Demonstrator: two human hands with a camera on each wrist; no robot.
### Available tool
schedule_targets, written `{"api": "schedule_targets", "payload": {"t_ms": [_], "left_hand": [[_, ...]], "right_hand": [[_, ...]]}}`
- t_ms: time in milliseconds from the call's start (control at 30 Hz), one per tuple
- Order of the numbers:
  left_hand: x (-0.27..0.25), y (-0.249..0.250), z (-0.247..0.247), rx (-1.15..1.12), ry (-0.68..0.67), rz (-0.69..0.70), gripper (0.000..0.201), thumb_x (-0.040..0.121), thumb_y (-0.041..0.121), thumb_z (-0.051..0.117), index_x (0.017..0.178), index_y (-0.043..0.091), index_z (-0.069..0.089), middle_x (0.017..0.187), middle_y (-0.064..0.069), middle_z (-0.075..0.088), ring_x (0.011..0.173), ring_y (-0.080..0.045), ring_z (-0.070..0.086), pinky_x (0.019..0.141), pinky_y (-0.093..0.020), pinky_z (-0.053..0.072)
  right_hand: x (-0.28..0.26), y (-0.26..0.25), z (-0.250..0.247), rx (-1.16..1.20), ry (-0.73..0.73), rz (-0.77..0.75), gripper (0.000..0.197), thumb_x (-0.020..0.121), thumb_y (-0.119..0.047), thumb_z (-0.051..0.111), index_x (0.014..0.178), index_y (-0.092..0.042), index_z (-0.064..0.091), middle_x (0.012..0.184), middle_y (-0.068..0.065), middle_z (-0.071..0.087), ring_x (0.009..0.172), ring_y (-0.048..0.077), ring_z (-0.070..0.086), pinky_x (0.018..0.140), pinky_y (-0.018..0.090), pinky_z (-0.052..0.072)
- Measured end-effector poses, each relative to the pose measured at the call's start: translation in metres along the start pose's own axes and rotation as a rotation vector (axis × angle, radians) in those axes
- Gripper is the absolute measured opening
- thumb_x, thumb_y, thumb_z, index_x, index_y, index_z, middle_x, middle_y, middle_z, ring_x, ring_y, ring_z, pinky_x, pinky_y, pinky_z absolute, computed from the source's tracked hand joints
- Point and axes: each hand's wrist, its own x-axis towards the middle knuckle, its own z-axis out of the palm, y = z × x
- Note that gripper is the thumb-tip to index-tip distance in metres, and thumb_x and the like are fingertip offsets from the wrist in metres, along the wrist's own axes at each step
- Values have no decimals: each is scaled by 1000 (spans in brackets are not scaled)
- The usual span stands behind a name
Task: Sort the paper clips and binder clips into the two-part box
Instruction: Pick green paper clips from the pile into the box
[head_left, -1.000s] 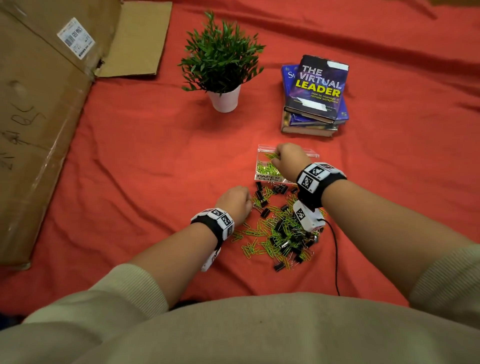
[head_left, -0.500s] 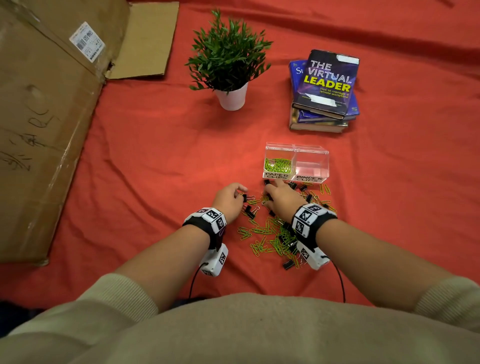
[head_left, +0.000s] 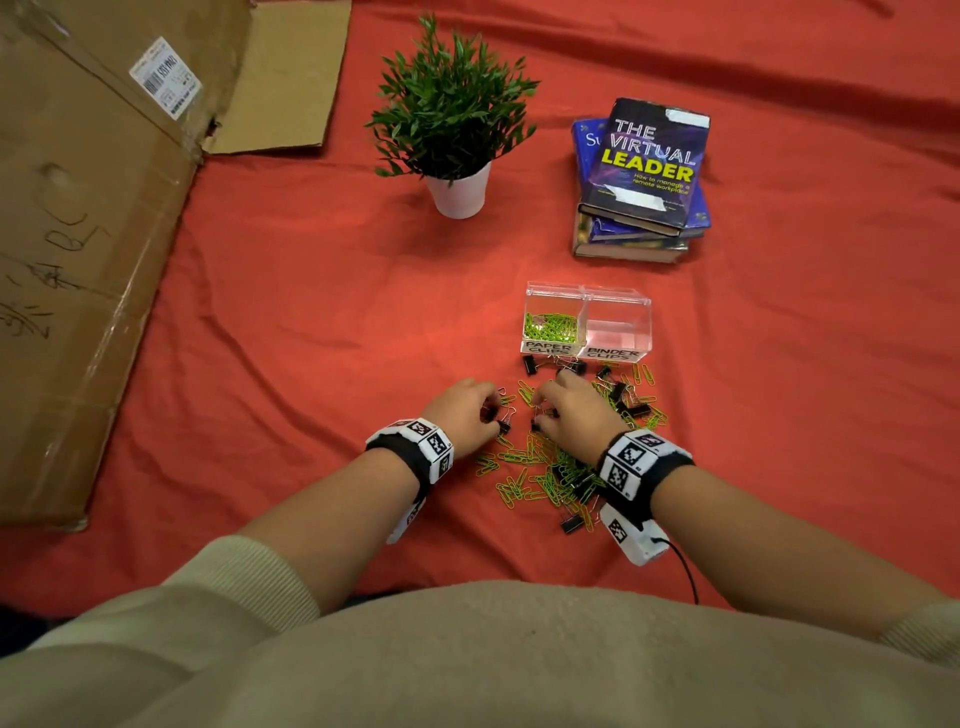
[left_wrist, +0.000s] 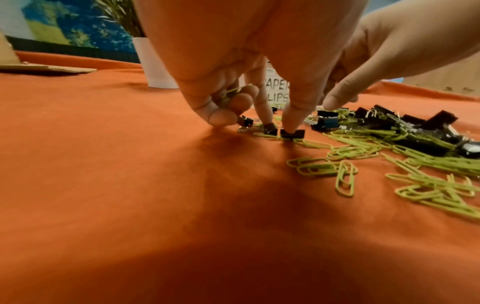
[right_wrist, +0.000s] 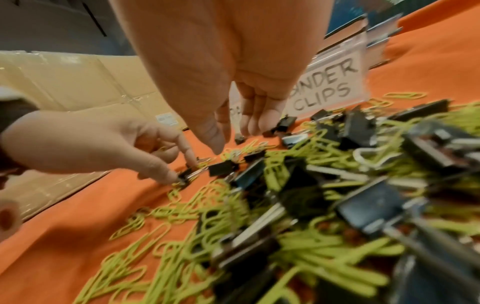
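Observation:
A clear two-part box (head_left: 587, 299) stands on the red cloth; its PAPER CLIPS part holds green paper clips (head_left: 550, 327), and its BINDER CLIPS part (head_left: 618, 332) looks empty. In front lies a mixed pile of green paper clips (head_left: 524, 478) and black binder clips (head_left: 631, 410). My left hand (head_left: 493, 413) is at the pile's left edge. It holds a green paper clip (left_wrist: 230, 92) in its curled fingers, with its thumb tip (left_wrist: 293, 121) on a binder clip (left_wrist: 292, 134). My right hand (head_left: 543, 410) hovers over the pile, fingers (right_wrist: 249, 123) relaxed and holding nothing.
A potted plant (head_left: 457, 119) and a stack of books (head_left: 644, 176) stand behind the box. Flattened cardboard (head_left: 78, 249) lies along the left. A cable (head_left: 685, 571) trails from my right wrist.
My right hand came back from over the box's paper clip part to the pile. My left hand shifted forward and lowered its fingertips onto the binder clips.

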Motion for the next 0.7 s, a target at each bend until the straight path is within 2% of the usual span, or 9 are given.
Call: {"api": "schedule_targets", "payload": {"t_ms": [67, 167, 267, 367, 500, 600, 700], "left_hand": [[-1, 1, 1, 38, 4, 18, 24, 81, 32, 66, 103, 24, 60, 105, -5, 57, 100, -24, 56, 86, -35, 48], [-1, 1, 2, 96, 6, 41, 17, 87, 29, 60, 103, 22, 61, 106, -5, 55, 100, -26, 56, 84, -37, 48], [-3, -2, 3, 111, 11, 56, 14, 89, 28, 56, 101, 21, 60, 106, -4, 55, 100, -26, 56, 84, -38, 48], [-5, -7, 4, 84, 56, 49, 10, 90, 25, 55, 96, 18, 58, 102, -4, 56, 98, -26, 56, 84, -38, 47], [-7, -11, 1, 83, 122, -7, 9, 91, 22, 53, 96, 17, 57, 101, -4, 56, 97, -26, 56, 81, -38, 46], [-10, -7, -3, 62, 161, -38, 13, 91, 18, 49, 102, 16, 57, 105, -6, 57, 99, -26, 56, 82, -37, 45], [-13, -2, -4, 40, 131, -35, 18, 86, 15, 50, 101, 15, 59, 105, -7, 58, 100, -27, 57, 84, -37, 47]], "right_hand": [[-1, -8, 9, -25, -59, -5, 26, 87, -23, 61, 109, -11, 58, 110, 9, 48, 105, 24, 48, 90, 38, 48], [-5, -7, 15, -33, -88, 26, 21, 86, -17, 57, 103, -4, 58, 108, 13, 48, 108, 29, 47, 92, 40, 45], [-10, 2, 9, -13, -44, 72, 14, 83, -14, 53, 93, -4, 56, 101, 11, 49, 105, 28, 46, 92, 37, 42], [-16, 11, -3, -52, 58, 138, 12, 82, -16, 53, 91, -8, 56, 97, 6, 49, 101, 25, 44, 90, 35, 42], [-10, 10, -13, -214, 147, 113, 19, 81, -17, 55, 98, -11, 61, 104, 5, 55, 102, 25, 45, 91, 36, 41], [5, -5, -9, -129, 63, 36, 29, 85, -11, 52, 113, -5, 57, 112, 8, 54, 107, 25, 47, 98, 37, 42], [17, -17, -4, -123, -28, 81, 42, 86, -15, 51, 127, -2, 48, 123, 12, 48, 115, 28, 45, 102, 38, 40]]}}
